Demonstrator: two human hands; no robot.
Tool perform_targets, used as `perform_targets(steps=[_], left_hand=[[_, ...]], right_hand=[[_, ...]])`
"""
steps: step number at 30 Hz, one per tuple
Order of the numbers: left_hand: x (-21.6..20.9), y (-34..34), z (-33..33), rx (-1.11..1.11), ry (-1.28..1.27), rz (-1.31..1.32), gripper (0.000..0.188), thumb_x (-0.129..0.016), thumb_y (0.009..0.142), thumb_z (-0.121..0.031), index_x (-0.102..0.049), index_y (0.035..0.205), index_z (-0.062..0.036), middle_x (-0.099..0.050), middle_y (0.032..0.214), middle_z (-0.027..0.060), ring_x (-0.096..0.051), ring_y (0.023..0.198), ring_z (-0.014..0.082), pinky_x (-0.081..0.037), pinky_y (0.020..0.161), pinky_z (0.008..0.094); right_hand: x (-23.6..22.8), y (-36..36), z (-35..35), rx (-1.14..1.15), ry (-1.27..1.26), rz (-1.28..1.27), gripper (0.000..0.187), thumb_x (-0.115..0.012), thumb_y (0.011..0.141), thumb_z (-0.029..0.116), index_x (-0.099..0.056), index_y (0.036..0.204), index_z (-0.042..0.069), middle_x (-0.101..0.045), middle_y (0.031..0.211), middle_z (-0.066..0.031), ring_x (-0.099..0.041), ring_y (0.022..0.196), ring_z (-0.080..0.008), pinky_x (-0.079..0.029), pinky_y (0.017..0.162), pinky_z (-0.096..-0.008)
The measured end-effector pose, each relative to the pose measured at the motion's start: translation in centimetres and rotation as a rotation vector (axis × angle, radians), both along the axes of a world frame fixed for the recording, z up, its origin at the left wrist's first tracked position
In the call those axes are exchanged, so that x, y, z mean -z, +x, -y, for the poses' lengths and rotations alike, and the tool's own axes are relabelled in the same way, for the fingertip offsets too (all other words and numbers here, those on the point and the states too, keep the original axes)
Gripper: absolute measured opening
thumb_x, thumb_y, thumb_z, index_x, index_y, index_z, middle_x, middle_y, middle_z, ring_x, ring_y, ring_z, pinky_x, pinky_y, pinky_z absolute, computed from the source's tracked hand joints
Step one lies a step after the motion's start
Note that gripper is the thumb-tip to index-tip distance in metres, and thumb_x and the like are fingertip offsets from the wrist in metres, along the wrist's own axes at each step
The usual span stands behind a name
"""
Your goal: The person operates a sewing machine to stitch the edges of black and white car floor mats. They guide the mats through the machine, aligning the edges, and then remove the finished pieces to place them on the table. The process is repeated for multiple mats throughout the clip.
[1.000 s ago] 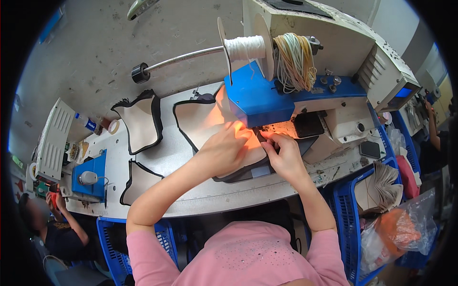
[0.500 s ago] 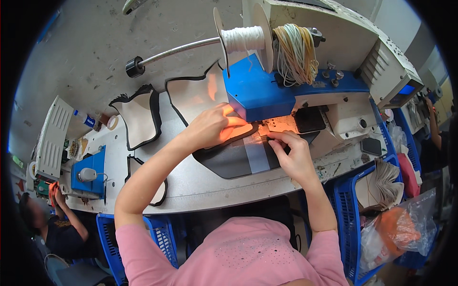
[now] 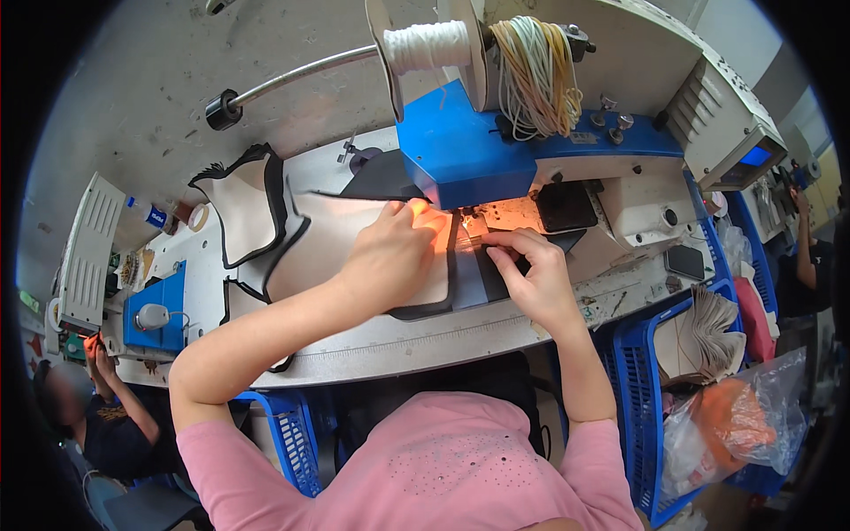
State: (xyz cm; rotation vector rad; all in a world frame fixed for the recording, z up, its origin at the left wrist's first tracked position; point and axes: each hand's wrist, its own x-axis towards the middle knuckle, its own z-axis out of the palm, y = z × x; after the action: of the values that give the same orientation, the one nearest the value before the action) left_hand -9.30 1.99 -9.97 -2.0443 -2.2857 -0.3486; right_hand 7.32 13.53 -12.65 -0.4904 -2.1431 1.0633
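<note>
Under the blue head of a bench machine, in a warm orange light, my left hand is closed on the edge of a pale, black-edged panel. The panel lies across the bench and partly over a dark piece with a grey band. My right hand is right of that piece, thumb and forefinger pinched at its dark edge beside the lit working spot. The fingertips of my left hand are bright in the light, and what lies beneath them is partly hidden.
Two more black-edged pale panels, one farther back, lie to the left. A spool of white cord hangs above the machine. Blue baskets stand by the bench's front edge, the right one holding stacked pale pieces. Another person works far left.
The pale panel has come nearer me and turned, covering much of the dark piece. My left hand has moved slightly toward me and left; my right hand has shifted a little left.
</note>
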Motion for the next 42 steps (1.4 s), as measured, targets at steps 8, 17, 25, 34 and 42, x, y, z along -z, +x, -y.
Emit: perform_targets(steps=[8,17,25,34,42], left_hand=[[0.1,2.5,0.2,-0.001,0.068,0.125,0.026,-0.054,0.077,-0.007,-0.056,0.102,0.0006,-0.055,0.109,0.0238,-0.051,0.105,0.039,-0.048,0.083,0.0409],[-0.2,-0.4,-0.3,0.113,-0.016,0.183,0.026,-0.057,0.08,-0.01,-0.06,0.106,-0.0061,-0.056,0.106,0.019,-0.05,0.104,0.0362,-0.043,0.086,0.0405],[-2.5,-3.8,-1.5,0.247,-0.191,0.161,0.027,-0.055,0.082,-0.011,-0.065,0.107,-0.0146,-0.054,0.109,0.007,-0.052,0.101,0.0269,-0.045,0.085,0.0358],[-2.7,-3.9,-1.7,0.118,-0.335,0.083,0.029,-0.057,0.084,-0.018,-0.061,0.113,-0.0125,-0.051,0.114,0.0131,-0.048,0.105,0.0285,-0.044,0.087,0.037],[-2.3,0.9,-0.8,-0.129,-0.307,0.145,0.035,-0.052,0.085,-0.016,-0.053,0.118,-0.0033,-0.053,0.106,0.0253,-0.048,0.101,0.0381,-0.04,0.088,0.0432]], right_hand=[[0.3,0.1,0.1,-0.108,0.153,0.045,0.012,-0.062,0.077,0.008,-0.068,0.086,0.003,-0.063,0.077,-0.008,-0.056,0.079,-0.0237,-0.038,0.078,-0.0329],[0.7,-0.3,0.3,-0.057,0.24,0.024,0.014,-0.063,0.074,0.004,-0.068,0.088,0.003,-0.061,0.076,-0.007,-0.054,0.077,-0.0227,-0.039,0.076,-0.0324],[0.6,-0.2,0.3,-0.075,0.237,0.017,0.014,-0.062,0.075,0.006,-0.068,0.088,0.006,-0.062,0.077,-0.0049,-0.055,0.077,-0.0211,-0.038,0.075,-0.0324],[0.5,-0.1,0.2,-0.065,0.216,0.025,0.012,-0.062,0.075,0.006,-0.069,0.085,0.006,-0.061,0.076,-0.0049,-0.055,0.076,-0.0213,-0.038,0.075,-0.0328],[0.6,-0.1,0.1,-0.078,0.206,0.002,0.013,-0.063,0.075,0.009,-0.068,0.086,0.006,-0.061,0.077,-0.0049,-0.056,0.078,-0.0216,-0.038,0.076,-0.0329]])
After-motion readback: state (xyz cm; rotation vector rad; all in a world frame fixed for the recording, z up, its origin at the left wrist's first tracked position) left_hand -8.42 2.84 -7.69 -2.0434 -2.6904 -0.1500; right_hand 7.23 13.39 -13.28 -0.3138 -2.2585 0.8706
